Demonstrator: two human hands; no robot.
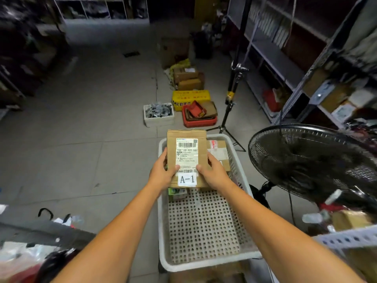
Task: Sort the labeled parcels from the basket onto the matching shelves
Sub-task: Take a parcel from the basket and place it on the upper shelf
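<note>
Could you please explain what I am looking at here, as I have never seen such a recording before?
No machine here: a person wears a camera on the head, so this single picture looks forward and down over their own bare arms. The left hand and right hand together hold a cardboard parcel bearing a shipping label and a tag reading A-1. Beneath it is a white perforated basket, with another parcel at its far end. A black fan stands to the right, near metal shelves.
</note>
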